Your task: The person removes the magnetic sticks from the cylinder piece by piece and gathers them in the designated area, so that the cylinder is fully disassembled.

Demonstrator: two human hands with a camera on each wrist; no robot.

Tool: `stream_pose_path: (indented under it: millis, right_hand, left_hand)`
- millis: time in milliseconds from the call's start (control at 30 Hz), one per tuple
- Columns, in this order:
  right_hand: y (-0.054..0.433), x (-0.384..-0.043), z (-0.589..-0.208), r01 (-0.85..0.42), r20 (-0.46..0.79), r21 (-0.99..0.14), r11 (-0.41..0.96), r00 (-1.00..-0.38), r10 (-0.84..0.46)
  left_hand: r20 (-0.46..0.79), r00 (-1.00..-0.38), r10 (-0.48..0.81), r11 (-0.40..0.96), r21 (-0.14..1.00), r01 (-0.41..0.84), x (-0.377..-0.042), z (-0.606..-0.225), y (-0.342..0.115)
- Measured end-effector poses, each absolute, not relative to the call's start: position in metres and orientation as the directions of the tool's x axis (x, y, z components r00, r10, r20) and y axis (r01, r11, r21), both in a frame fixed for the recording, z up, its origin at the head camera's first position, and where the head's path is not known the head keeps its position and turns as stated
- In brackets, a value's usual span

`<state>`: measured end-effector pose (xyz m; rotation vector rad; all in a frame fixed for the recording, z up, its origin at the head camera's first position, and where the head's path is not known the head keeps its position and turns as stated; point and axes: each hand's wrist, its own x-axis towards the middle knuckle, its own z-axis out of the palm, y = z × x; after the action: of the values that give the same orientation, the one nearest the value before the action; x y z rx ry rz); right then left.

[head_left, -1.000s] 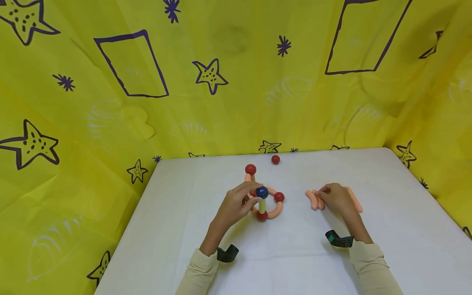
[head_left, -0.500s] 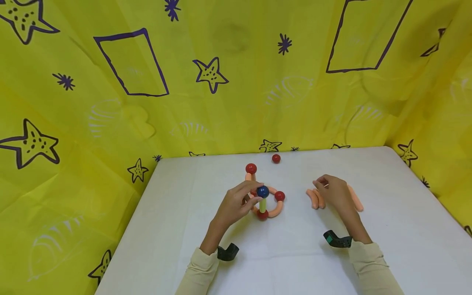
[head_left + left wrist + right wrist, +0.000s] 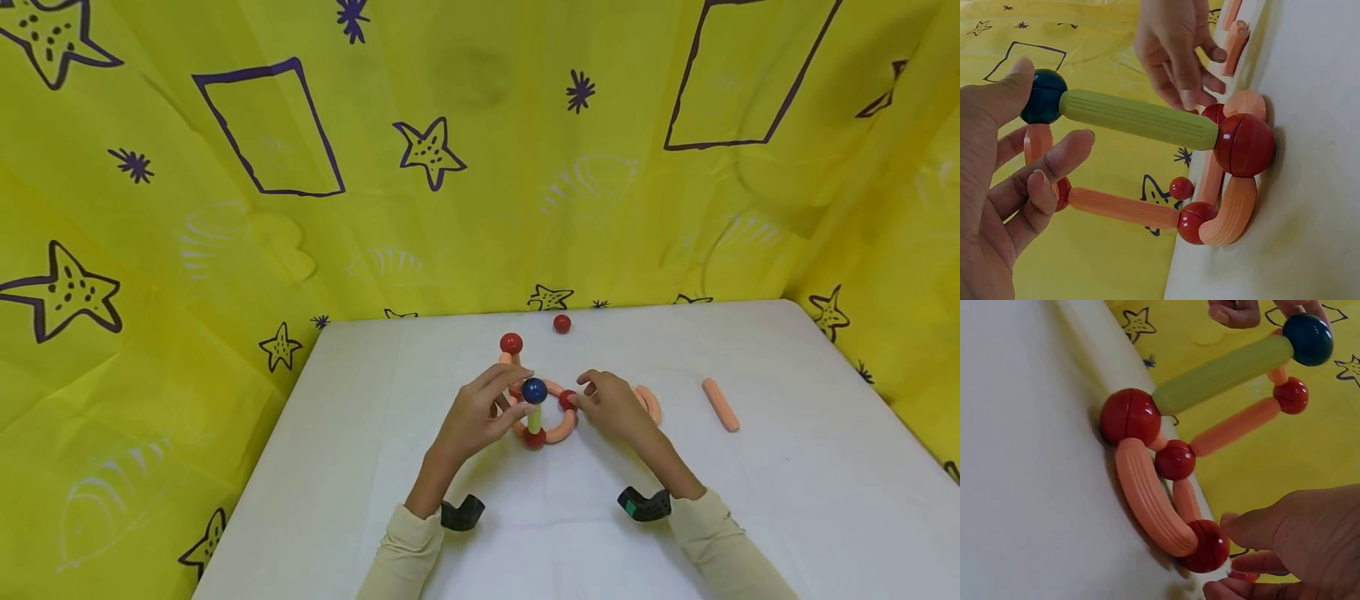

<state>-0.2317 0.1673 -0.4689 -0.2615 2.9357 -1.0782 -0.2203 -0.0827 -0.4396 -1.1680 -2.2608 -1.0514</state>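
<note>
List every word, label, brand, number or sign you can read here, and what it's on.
None readable in any view.
Yellow backdrop: drawings, no lettering.
Blue ball, yellow-green stick: none seen.
Loose orange stick: possible mark at one end, too small to tell.
Green patch on the black wrist device: too small to tell.

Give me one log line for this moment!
left hand: pinches glossy blue ball | right hand: beside glossy red ball | ridged yellow-green rod: under blue ball
</note>
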Motion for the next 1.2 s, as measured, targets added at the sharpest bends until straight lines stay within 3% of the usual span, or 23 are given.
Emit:
stream_pose_path:
  millis: [467, 1033, 1200]
  right_hand:
    - [0.14, -0.233, -0.485, -0.114, 0.053, -0.648, 0.753, -0.993, -0.104]
    - [0.145, -0.264, -0.483, -0.274, 0.061, -0.606, 0.747, -0.952, -0.3]
    - [0.145, -0.265, -0.48, -0.233, 0.023, -0.615, 0.753, -0.96, -0.279]
  left_hand:
    - [0.683, -0.53, 0.502, 0.385, 0.372, 0.845, -0.229, -0.438, -0.096]
    - [0.682, -0.53, 0.505, 0.39, 0.368, 0.844, -0.225, -0.439, -0.091]
    - [0.66, -0.551, 0.511, 0.4, 0.385, 0.832, -0.223, -0.44, -0.087]
